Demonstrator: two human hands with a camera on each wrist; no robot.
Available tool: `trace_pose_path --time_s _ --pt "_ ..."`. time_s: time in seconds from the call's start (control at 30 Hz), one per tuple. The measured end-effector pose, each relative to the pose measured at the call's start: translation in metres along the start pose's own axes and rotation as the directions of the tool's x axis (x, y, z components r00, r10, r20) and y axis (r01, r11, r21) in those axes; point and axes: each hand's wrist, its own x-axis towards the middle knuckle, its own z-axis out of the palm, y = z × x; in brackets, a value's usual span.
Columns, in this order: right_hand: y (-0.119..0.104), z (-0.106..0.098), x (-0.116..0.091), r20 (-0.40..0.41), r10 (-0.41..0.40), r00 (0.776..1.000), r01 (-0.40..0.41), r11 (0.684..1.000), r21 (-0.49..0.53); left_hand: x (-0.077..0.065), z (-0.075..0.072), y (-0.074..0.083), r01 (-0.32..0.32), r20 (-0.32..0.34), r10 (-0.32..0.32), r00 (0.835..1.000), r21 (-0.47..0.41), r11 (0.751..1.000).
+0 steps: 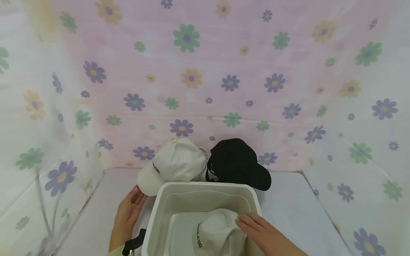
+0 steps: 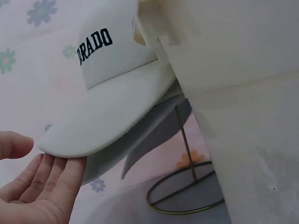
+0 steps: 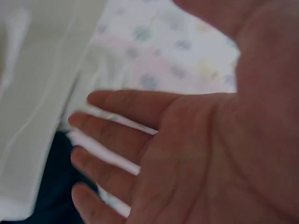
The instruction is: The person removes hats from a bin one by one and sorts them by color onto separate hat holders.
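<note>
An off-white cap (image 1: 179, 160) with dark lettering stands at the back left, its brim (image 2: 107, 112) pointing toward my left hand (image 1: 128, 209). The fingers (image 2: 49, 172) of that hand touch the brim's front edge from below, while the thumb stays a little off it. Another off-white lettered cap (image 1: 221, 231) lies inside a pale plastic bin (image 1: 208, 186). Over the bin's right side reaches my right hand (image 1: 256, 227), fingers extended and overlapping that cap in the head view. The right wrist view shows its palm (image 3: 201, 154) with fingers spread and nothing held.
Beside the back-left cap, a black cap (image 1: 237, 163) sits behind the bin, brim to the right. A thin metal stand (image 2: 187, 189) with a round base rises under the off-white cap. Flowered cloth (image 1: 205, 89) surrounds the white table (image 1: 288, 213) on three sides.
</note>
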Motion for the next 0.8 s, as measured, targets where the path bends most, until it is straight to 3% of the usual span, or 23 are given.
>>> trace_pose_path --time_s 0.07,0.17,0.23,0.3,0.4,0.5,0.6,0.8 --pt "-0.013 -0.026 0.019 0.109 0.005 0.994 -0.022 0.988 0.155 0.000 -0.001 -0.003 0.006 0.042 -0.006 0.999 -0.010 1.000" --pt "-0.023 -0.050 0.052 0.118 -0.048 0.992 0.011 0.955 0.297 0.001 0.000 -0.008 0.027 0.072 -0.025 0.997 -0.028 0.999" --pt "-0.020 -0.055 0.079 0.036 -0.090 0.995 0.068 0.918 0.392 0.002 0.001 -0.011 0.041 0.084 -0.039 0.996 -0.030 0.999" --pt "-0.012 -0.051 0.108 -0.111 -0.125 0.986 0.162 0.878 0.450 0.004 0.002 -0.014 0.060 0.073 -0.057 0.996 -0.041 0.997" --pt "0.005 -0.041 0.149 -0.271 -0.064 0.960 0.208 0.813 0.545 0.005 0.003 -0.019 0.054 0.086 -0.054 0.995 -0.007 0.999" --pt "0.020 -0.030 0.182 -0.266 0.070 0.962 0.116 0.774 0.622 0.006 0.004 -0.021 0.040 0.101 -0.041 0.994 0.018 0.999" --pt "0.032 -0.017 0.205 -0.175 0.163 0.971 -0.002 0.737 0.676 0.007 0.004 -0.022 0.030 0.112 -0.032 0.993 0.026 0.999" --pt "0.045 0.007 0.230 -0.021 0.222 0.975 -0.153 0.733 0.663 0.011 0.008 -0.019 0.037 0.121 -0.054 0.991 0.137 0.990"
